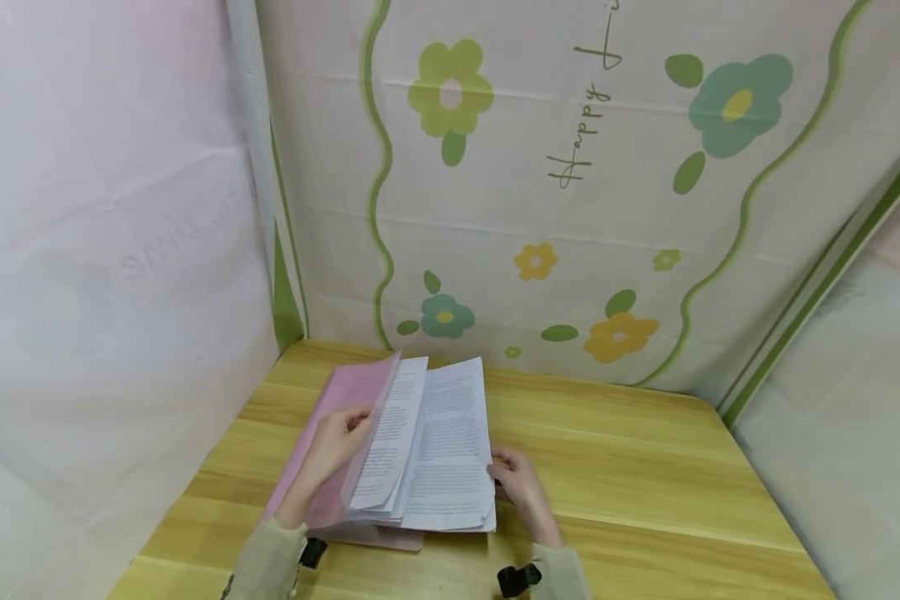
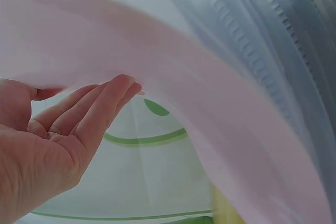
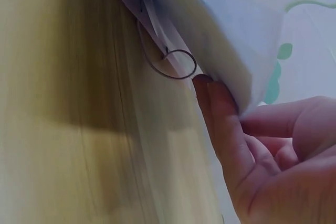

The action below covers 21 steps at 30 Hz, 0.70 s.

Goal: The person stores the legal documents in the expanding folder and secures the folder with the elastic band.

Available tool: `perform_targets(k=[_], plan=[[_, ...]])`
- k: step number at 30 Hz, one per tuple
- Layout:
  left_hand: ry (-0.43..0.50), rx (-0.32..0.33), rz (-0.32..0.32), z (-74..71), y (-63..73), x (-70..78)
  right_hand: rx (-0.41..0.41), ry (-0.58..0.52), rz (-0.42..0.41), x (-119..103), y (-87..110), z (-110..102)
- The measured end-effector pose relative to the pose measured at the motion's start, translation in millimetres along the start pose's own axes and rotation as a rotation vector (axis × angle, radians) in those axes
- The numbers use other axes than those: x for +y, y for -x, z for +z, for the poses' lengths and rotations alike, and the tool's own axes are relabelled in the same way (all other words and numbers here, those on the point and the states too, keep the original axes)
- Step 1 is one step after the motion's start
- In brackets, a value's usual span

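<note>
A pink folder (image 1: 356, 387) lies open on the wooden table, with printed sheets (image 1: 453, 442) fanned out inside it. My left hand (image 1: 337, 442) pinches the edge of its raised front cover. Up close in the left wrist view, the pink cover (image 2: 173, 61) bends in an arc over the left hand (image 2: 68, 135), and clear sleeves (image 2: 252, 40) with punched edges stand behind it. At the right edge of the sheets, my right hand (image 1: 521, 483) grips the pages. The right wrist view has this hand (image 3: 262, 150) with thumb and fingers on either side of the pages' edge (image 3: 226, 40).
A thin dark loop (image 3: 181, 64) sticks out at the folder's edge beside the right fingertips. The wooden table (image 1: 630, 475) extends to the right. Fabric walls with printed flowers (image 1: 450, 317) stand behind and at both sides.
</note>
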State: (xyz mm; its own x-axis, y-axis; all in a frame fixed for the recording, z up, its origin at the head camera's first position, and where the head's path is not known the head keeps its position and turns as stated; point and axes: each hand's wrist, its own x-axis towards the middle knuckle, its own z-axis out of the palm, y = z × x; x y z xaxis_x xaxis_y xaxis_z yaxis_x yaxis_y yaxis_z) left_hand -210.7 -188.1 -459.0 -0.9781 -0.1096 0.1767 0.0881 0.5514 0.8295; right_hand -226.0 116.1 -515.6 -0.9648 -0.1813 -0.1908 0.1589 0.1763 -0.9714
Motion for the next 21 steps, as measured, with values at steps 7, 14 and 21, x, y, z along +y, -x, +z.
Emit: perform_targets(k=[7, 14, 21], plan=[[0.011, 0.008, 0.010, -0.5, 0.4, 0.1, -0.022, 0.022, 0.003, -3, 3.6, -4], [0.017, 0.008, 0.011, -0.1, 0.8, -0.6, 0.002, -0.008, 0.001, -1, 0.7, 2], [0.008, 0.004, 0.004, -0.5, 2.1, 1.1, -0.039, -0.086, -0.046, -3, -0.3, 7]])
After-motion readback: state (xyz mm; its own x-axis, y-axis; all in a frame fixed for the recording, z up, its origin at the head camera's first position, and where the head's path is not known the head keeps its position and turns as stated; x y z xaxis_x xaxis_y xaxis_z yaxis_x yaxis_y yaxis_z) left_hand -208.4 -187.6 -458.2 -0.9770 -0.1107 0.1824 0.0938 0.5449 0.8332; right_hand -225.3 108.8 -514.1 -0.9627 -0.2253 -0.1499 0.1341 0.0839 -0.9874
